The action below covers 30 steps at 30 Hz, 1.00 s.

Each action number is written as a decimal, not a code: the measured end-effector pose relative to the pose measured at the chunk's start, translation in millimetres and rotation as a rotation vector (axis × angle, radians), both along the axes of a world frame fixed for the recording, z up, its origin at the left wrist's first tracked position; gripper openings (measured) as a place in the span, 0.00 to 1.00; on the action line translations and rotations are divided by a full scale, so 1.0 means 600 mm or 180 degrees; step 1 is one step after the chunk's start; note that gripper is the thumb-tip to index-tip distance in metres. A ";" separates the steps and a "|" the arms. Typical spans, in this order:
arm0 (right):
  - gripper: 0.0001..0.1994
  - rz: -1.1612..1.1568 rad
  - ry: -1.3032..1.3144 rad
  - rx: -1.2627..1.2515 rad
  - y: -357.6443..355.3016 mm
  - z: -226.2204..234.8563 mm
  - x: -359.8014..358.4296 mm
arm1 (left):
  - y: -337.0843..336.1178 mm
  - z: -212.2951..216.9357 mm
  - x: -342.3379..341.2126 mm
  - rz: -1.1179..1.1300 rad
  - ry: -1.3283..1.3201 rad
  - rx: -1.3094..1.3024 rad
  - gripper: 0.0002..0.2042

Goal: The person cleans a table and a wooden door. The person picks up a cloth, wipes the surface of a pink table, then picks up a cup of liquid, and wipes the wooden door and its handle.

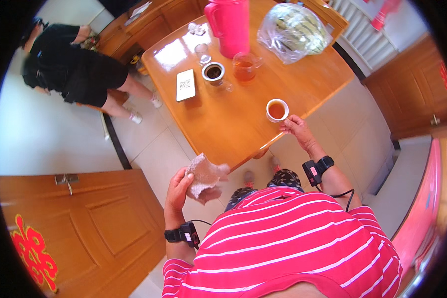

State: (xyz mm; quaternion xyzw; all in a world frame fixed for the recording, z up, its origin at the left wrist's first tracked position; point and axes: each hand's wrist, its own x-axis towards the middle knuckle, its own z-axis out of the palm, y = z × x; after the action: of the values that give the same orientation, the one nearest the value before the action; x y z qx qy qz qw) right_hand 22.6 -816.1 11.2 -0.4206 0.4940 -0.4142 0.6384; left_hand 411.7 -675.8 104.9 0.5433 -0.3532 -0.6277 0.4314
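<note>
LH (178, 188) 1 cloth (203, 179), RH (299, 130) 1 cup (268, 112)

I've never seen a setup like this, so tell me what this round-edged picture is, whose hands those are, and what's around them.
There's no robot here, just a person in a striped shirt. A wide fisheye camera on their head looks down, which is why straight edges bend. Both hands are the wearer's own, and black bands sit on the forearms.

The left hand holds a pinkish cloth; the right hand grips a white cup of reddish-brown liquid.

On the wooden table are a pink jug, a clear bag with something green inside, and a glass vessel of similar liquid. Another person stands at the left.
</note>
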 end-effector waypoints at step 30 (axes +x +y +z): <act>0.10 0.2764 0.0534 0.0228 -0.192 -0.152 -0.127 | 0.468 -0.097 -0.613 0.3683 0.0495 0.0252 0.20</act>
State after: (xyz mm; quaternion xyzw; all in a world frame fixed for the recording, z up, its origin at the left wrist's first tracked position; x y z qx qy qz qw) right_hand -53.6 -931.6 -80.0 -0.5988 0.3357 -0.0547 0.7251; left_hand 43.8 -394.8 46.7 0.6158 0.0574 -0.3407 0.7081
